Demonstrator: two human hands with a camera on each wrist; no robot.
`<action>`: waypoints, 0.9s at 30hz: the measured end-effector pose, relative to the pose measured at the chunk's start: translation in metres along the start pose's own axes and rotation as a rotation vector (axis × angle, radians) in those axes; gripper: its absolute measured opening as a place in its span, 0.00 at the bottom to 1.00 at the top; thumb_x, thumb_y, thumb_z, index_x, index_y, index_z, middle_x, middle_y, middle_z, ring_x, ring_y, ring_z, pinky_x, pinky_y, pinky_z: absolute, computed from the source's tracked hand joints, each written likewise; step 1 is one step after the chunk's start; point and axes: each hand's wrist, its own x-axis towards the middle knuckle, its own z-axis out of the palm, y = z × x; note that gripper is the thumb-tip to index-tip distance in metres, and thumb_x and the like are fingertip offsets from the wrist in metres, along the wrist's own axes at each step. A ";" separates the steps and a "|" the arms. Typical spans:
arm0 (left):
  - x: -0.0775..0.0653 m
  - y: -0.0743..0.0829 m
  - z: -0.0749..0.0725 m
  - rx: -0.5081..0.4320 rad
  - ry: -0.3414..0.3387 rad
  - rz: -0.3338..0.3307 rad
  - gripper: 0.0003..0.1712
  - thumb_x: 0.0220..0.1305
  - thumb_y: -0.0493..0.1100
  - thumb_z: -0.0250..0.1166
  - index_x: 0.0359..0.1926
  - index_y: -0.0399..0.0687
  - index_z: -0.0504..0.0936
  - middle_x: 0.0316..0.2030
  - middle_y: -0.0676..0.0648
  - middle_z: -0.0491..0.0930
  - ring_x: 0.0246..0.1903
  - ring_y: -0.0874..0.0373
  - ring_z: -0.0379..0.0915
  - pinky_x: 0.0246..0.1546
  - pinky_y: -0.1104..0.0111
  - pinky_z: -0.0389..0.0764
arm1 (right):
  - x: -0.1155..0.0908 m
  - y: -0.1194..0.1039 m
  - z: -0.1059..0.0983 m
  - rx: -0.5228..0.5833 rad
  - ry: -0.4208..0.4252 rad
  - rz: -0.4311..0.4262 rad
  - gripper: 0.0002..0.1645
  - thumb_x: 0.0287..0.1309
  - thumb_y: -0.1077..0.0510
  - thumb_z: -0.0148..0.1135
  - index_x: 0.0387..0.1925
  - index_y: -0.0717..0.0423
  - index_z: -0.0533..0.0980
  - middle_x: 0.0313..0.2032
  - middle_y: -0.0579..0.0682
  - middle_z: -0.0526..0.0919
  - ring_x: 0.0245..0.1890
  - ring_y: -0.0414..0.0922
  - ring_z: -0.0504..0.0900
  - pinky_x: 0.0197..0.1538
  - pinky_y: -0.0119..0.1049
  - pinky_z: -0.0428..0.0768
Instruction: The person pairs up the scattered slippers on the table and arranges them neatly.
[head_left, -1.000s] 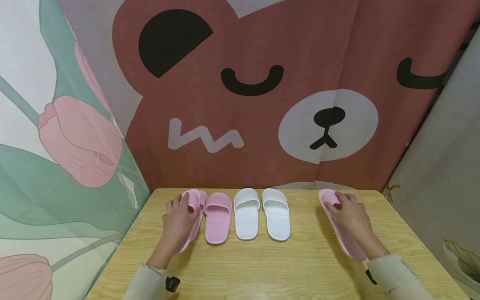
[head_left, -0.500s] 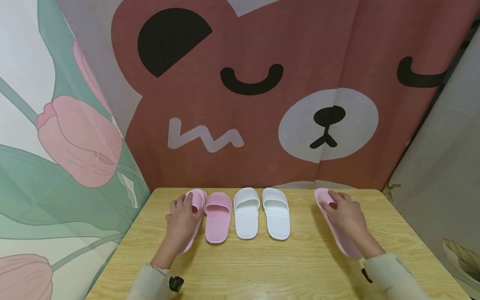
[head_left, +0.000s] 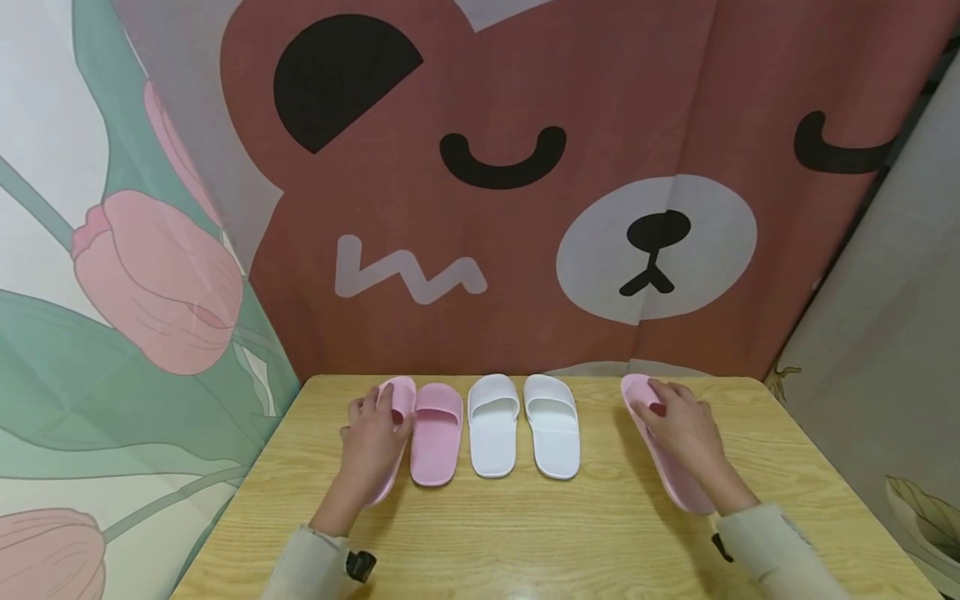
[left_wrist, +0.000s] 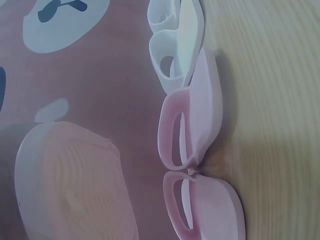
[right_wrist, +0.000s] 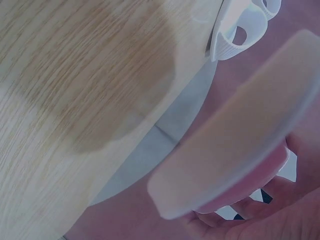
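My left hand (head_left: 375,442) grips a pink slipper (head_left: 402,393) by its strap, over the left of the table. The left wrist view shows that held slipper (left_wrist: 75,185) from its sole, raised off the wood. Below it, one pink slipper (left_wrist: 220,210) stands on the table, hidden behind the held one in the head view. Beside that stands another pink slipper (head_left: 435,450), then two white slippers (head_left: 492,454). On the right, my right hand (head_left: 684,433) holds a pink slipper (head_left: 678,485) by the strap, tilted above the wood, its sole turned to the right wrist camera.
The light wooden table (head_left: 517,533) ends at a curtain (head_left: 420,342) printed with a bear. A tulip-print cloth (head_left: 157,400) hangs on the left and a pale curtain (head_left: 892,350) on the right. Black straps (head_left: 361,567) sit at both sleeves.
My left hand has moved right with its slipper, which now covers the pink slipper standing behind it. My right hand has carried its slipper a little to the left. The standing slippers stay put.
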 end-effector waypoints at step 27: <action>0.001 0.018 0.011 -0.004 -0.007 0.038 0.42 0.59 0.61 0.58 0.68 0.45 0.61 0.65 0.36 0.60 0.60 0.37 0.54 0.49 0.35 0.63 | 0.004 -0.011 0.009 0.010 -0.010 -0.006 0.43 0.60 0.34 0.50 0.67 0.58 0.61 0.62 0.69 0.62 0.55 0.71 0.62 0.51 0.65 0.63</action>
